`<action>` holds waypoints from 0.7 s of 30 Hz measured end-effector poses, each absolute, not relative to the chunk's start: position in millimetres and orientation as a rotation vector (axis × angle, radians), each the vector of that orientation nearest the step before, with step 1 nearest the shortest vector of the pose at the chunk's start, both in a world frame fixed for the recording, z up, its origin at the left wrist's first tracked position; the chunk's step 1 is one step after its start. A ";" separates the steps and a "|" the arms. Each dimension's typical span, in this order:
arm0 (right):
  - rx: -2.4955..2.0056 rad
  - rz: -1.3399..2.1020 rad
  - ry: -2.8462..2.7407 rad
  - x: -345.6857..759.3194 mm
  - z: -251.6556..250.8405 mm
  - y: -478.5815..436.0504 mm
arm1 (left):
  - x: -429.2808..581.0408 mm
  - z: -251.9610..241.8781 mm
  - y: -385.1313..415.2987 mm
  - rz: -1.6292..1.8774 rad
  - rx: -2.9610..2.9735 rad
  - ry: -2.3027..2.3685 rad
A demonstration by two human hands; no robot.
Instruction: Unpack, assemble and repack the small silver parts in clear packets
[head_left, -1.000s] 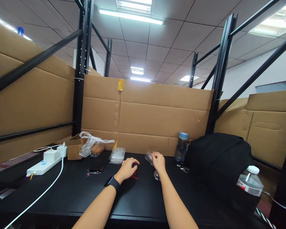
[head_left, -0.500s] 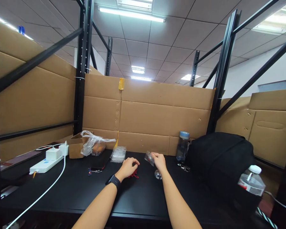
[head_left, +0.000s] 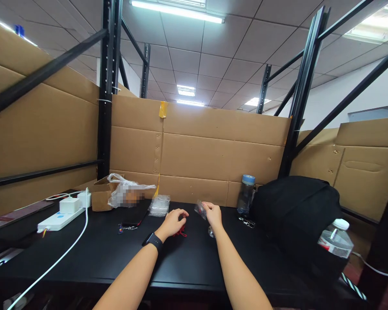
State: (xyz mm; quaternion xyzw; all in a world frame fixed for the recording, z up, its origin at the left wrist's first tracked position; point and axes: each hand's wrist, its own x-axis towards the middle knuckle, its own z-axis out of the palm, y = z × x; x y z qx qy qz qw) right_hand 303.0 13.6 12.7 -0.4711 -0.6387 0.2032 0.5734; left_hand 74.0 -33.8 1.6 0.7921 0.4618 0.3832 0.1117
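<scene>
My right hand pinches a small clear plastic bag above the black table. Something small and dark reddish shows inside the bag, too small to make out. Under my right wrist, partly hidden, lies a small shiny round clear item. My left hand, with a dark watch at the wrist, hovers to the left with curled fingers and a gap between thumb and fingers. A red cord lies just beneath it, partly covered by the hand; I see no grip on it.
Behind my left hand lies a stack of clear plastic bags, beside a dark phone. A white power strip with a cable stands left. On the right are a blue-capped bottle, a metal chain and a black backpack.
The whole view has shifted slightly. My right hand keeps the plastic bag pinched, and its wrist now covers more of the round clear item. My left hand stays by the red cord.
</scene>
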 end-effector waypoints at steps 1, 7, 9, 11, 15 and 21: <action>-1.100 0.485 -1.477 303.2 12.1 14.5 | 74.2 2.0 -34.6 1.151 2.310 1.338; -0.967 0.636 -1.483 300.9 12.8 15.6 | 84.3 5.6 -46.7 1.209 2.357 1.174; -0.954 0.634 -1.473 298.3 14.1 13.7 | 89.5 5.1 -50.5 1.137 2.393 1.181; -0.938 0.609 -1.422 296.1 16.0 10.9 | 93.2 3.0 -51.1 1.113 2.380 1.230; -0.877 0.650 -1.333 292.4 21.8 3.7 | 92.3 0.6 -44.4 1.305 2.231 1.255; -0.765 0.861 -1.308 279.7 28.6 -8.8 | 85.6 15.4 -48.0 1.497 2.186 1.006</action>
